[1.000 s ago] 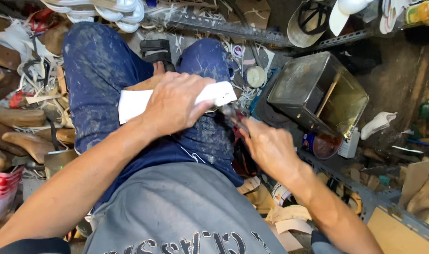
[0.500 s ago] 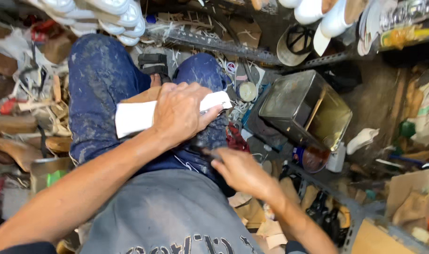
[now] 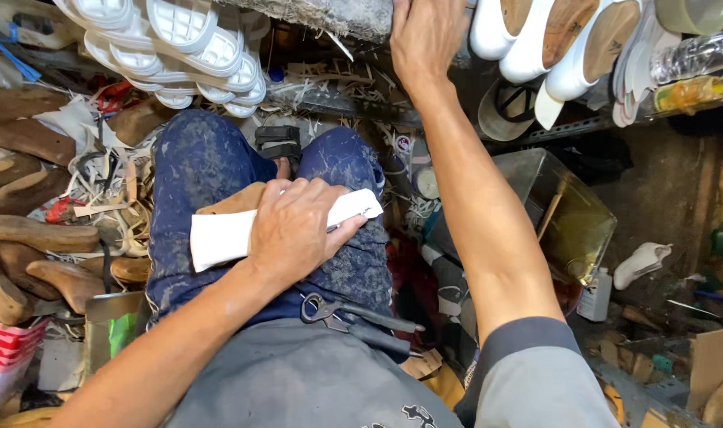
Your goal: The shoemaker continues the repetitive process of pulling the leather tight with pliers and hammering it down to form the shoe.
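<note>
Your left hand (image 3: 294,230) lies across your lap, grip closed on the white sole (image 3: 223,235), pressing it flat on your thighs. Your right hand (image 3: 425,36) is raised to the shelf (image 3: 330,14) edge overhead, fingers curled on it. Pliers (image 3: 353,313) rest on your lap, just below the sole.

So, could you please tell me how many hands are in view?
2. The left hand presses a white sheet on the lap. The right hand reaches up to a grey ledge at top; its fingers are partly cut off.
</note>
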